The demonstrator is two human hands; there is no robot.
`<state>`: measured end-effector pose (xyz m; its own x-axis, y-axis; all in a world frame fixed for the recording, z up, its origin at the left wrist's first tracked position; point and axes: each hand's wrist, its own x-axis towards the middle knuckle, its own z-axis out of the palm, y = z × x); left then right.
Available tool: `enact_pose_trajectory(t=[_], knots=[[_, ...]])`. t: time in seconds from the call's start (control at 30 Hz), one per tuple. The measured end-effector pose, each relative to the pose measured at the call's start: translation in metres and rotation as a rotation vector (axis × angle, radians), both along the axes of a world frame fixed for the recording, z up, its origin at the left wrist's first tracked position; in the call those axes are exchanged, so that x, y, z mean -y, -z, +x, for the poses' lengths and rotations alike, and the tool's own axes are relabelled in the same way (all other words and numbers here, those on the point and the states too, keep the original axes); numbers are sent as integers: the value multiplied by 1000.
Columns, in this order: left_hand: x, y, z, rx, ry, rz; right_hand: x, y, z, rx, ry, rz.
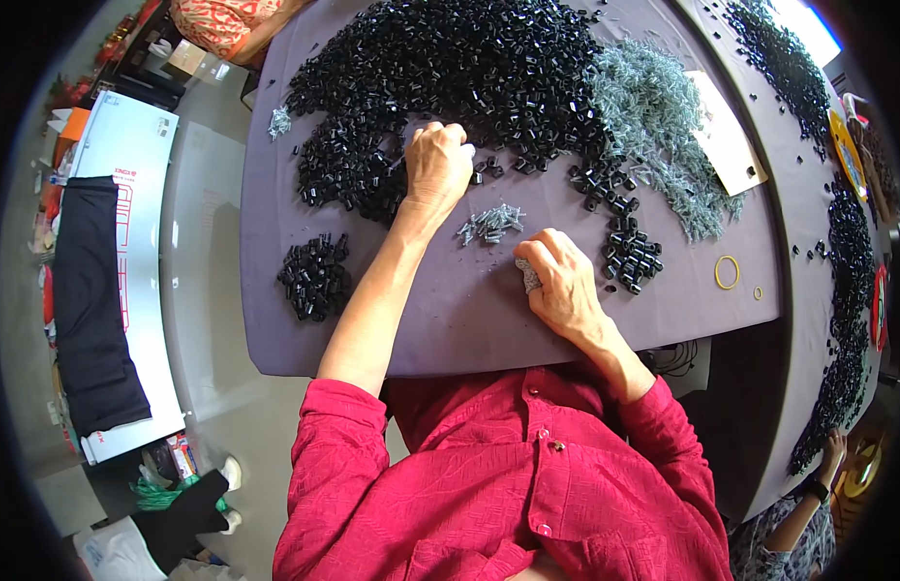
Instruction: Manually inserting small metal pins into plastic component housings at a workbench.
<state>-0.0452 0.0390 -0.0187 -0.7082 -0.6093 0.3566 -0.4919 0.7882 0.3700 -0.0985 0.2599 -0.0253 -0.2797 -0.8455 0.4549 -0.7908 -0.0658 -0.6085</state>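
My left hand [437,165] curls beside the black pieces [440,63], its grip hidden, so I cannot tell; my right hand's [563,283] fingers clamp a grey item [527,276].

Single head view: I look steeply down through one wide fisheye, above the wearer's red shirt [459,474], near the tabletop [430,329], straight edges bowing.
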Motion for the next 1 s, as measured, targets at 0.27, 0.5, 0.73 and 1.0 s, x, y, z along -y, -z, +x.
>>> enact_pose_trajectory(t=[0.27, 0.5, 0.73, 1.0], knots=[[-17, -2, -6, 280, 0, -253, 0, -2, 0, 33, 16, 16], [-12, -6, -11, 254, 21, -99, 1, -1, 2, 32, 33, 15], [-15, -6, 8, -173, 82, 21, 0, -1, 1, 31, 31, 20], [-29, -6, 38, -348, -15, 624, 0, -4, 0, 21, 24, 18]])
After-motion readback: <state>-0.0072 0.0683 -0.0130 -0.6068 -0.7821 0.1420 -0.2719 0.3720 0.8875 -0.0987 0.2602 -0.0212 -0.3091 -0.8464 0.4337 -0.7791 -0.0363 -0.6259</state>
